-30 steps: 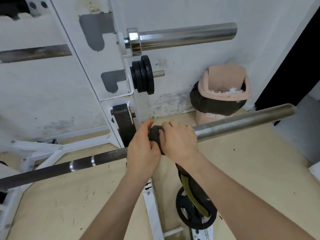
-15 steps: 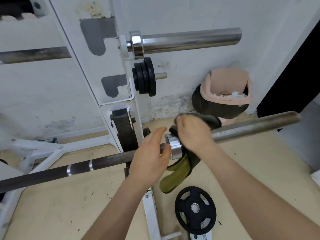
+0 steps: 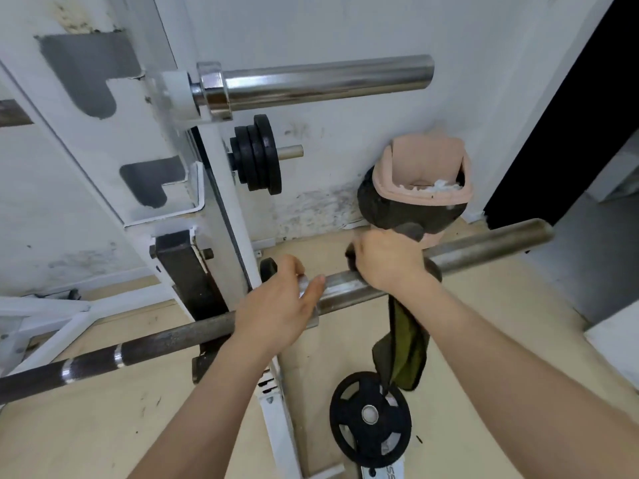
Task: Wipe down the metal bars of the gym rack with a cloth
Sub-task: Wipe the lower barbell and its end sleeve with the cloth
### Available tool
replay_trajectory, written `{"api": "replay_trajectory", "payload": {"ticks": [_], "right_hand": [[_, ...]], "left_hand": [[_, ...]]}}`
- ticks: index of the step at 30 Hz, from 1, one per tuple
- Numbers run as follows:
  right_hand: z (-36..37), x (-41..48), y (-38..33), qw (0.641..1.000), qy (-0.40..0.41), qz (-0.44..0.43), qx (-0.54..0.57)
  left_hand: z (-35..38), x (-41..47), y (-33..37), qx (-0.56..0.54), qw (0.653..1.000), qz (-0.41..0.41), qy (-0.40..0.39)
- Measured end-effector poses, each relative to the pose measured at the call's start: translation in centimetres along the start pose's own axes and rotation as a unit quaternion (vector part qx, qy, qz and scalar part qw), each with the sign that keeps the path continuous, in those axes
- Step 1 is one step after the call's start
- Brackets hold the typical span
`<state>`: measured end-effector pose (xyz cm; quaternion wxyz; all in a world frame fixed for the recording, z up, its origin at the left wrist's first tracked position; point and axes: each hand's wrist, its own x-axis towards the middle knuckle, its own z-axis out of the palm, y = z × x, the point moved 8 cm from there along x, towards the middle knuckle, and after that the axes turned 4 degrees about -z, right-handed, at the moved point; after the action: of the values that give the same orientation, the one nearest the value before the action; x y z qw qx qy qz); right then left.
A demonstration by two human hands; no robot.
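Observation:
A long steel barbell point(image 3: 484, 250) runs across the view from lower left to right, resting on the white gym rack point(image 3: 207, 188). My right hand point(image 3: 387, 261) grips a dark cloth with an olive underside point(image 3: 404, 347) wrapped over the bar's sleeve; the cloth's tail hangs down below the bar. My left hand point(image 3: 280, 305) curls around the bar at its shiny collar, just left of the cloth. A second chrome bar point(image 3: 328, 81) sits higher on the rack.
Small black plates point(image 3: 257, 155) hang on a peg on the rack upright. A black weight plate point(image 3: 370, 414) lies on the wooden floor below my hands. A pink bin with a dark liner point(image 3: 422, 188) stands against the wall. A dark doorway is at the right.
My right hand has slid the cloth rightward along the bar sleeve, away from the collar. My left hand stays at the collar. The cloth's tail now hangs lower and further right.

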<state>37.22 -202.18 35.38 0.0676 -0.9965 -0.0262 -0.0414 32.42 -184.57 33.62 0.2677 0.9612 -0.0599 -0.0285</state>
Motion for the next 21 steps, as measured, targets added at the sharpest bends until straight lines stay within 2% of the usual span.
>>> {"api": "replay_trajectory", "payload": {"ticks": [2,4,6,8,10,12,14,16,18,21], "right_hand": [[-0.4,-1.4,-4.0,0.996,0.055,-0.064,0.020],[-1.2,-1.8,-4.0,0.992,0.080,-0.086,0.047],[-2.1,-1.3,-1.2,0.993,0.073,-0.047,0.078],[-4.3,-1.0,0.8,0.986,0.132,0.002,0.099],[-5.7,-1.1,-0.8,0.969,0.201,-0.007,0.141],[-3.5,-1.9,-4.4,0.980,0.147,-0.061,0.117],[-0.6,-3.4,-6.6,0.986,0.092,-0.132,0.031],[-0.2,-3.1,-5.2,0.988,0.068,-0.136,0.014],[-0.2,-0.4,-1.5,0.995,0.047,-0.088,0.018],[0.0,2.5,6.4,0.997,-0.039,0.071,-0.020]], "left_hand": [[0.2,-0.1,0.3,0.009,1.000,-0.003,-0.010],[-0.3,-1.3,0.5,-0.025,0.999,0.030,0.000],[-1.2,-2.9,0.6,-0.104,0.991,0.074,0.027],[-2.5,-3.7,0.9,-0.183,0.976,0.096,0.069],[-3.6,-2.7,0.7,-0.232,0.963,0.071,0.120],[-3.5,-1.2,1.1,-0.176,0.974,0.049,0.132],[-1.5,0.0,1.7,-0.044,0.996,0.041,0.070],[0.0,0.0,1.8,0.047,0.998,0.038,0.036],[-0.2,-0.2,1.7,0.041,0.996,0.052,0.061],[-0.2,-1.1,1.6,0.033,0.994,0.086,0.057]]}}
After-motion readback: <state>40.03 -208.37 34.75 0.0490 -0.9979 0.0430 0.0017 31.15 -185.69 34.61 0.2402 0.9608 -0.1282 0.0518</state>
